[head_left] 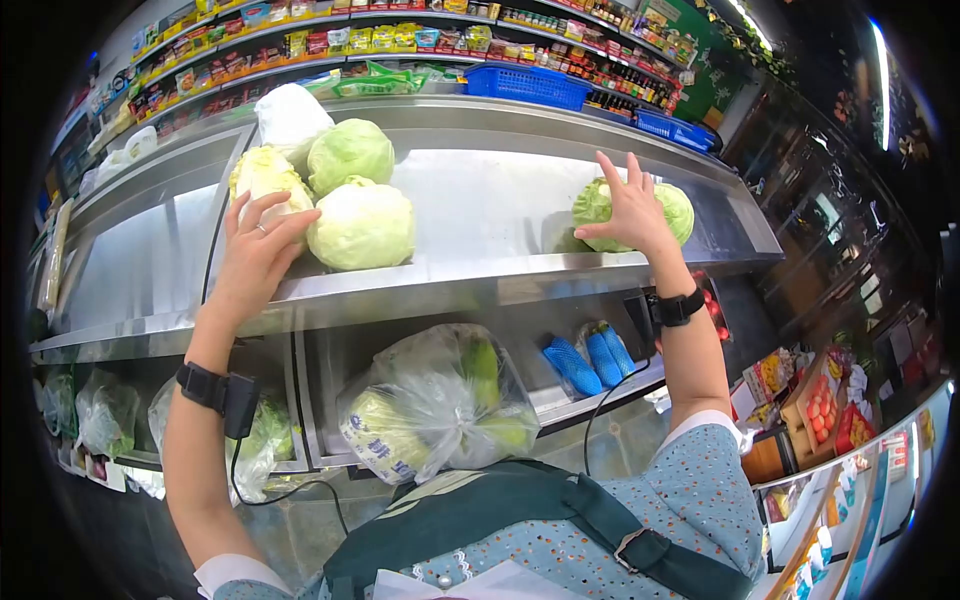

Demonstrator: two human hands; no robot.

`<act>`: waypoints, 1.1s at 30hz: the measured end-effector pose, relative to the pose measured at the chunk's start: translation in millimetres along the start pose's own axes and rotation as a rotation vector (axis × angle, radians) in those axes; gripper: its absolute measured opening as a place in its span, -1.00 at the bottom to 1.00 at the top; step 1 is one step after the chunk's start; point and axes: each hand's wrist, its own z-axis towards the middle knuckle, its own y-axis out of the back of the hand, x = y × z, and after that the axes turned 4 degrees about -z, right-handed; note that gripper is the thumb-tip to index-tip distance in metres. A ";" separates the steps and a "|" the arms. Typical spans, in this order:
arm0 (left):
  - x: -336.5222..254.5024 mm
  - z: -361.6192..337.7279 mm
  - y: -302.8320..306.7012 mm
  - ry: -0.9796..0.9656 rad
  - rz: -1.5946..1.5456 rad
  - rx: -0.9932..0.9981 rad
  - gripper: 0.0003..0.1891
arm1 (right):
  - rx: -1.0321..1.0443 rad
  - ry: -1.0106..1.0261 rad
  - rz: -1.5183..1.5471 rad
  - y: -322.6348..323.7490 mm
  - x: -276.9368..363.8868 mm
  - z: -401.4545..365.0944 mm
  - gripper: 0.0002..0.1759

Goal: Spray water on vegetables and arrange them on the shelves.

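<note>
My left hand [258, 262] curls its fingers over the near end of a pale yellow napa cabbage [268, 178], its fingertips close to a round whitish-green cabbage [362, 225]. Behind these two sit a greener round cabbage [350, 157] and a white-wrapped bundle [290, 117]. At the right of the steel shelf [480, 200], my right hand [632, 205] is in front of another green cabbage [678, 212], partly covering it. Its fingers stretch upward, spread apart, with the thumb out to the left. Both wrists wear black bands with cables.
On the lower shelf lie a clear bag of vegetables [440, 405] and several items in blue foam netting [590, 360]. Blue baskets [528, 85] stand behind the raised back edge, before shelves of packets [400, 38]. Red produce boxes [825, 410] stand at the right.
</note>
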 end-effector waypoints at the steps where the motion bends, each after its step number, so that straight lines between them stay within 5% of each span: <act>1: -0.4 -0.3 0.2 0.007 0.007 0.005 -0.55 | 0.068 -0.080 -0.050 -9.5 -7.9 -2.0 0.34; 8: 1.5 -2.3 -1.7 0.001 -0.012 -0.024 -0.55 | 0.083 -0.117 -0.016 -9.2 6.7 4.7 0.04; 14: 3.6 -2.9 -1.9 0.013 -0.010 -0.010 -0.56 | -0.031 0.111 0.268 19.7 80.4 26.3 -0.01; 22: 7.1 -4.6 -2.2 0.002 0.007 -0.010 -0.54 | 0.079 0.091 0.397 8.5 173.4 77.4 0.02; 26: 8.1 -3.8 -3.3 0.006 0.023 -0.011 -0.55 | 0.119 0.032 0.375 4.7 186.8 80.8 0.03; 28: 8.0 -3.6 -4.5 0.004 0.031 -0.026 -0.55 | -0.040 0.106 0.532 4.9 187.2 78.5 -0.02; 33: 6.5 -3.3 -2.8 0.008 0.029 -0.025 -0.56 | -0.044 0.217 0.692 -8.0 166.3 74.0 -0.13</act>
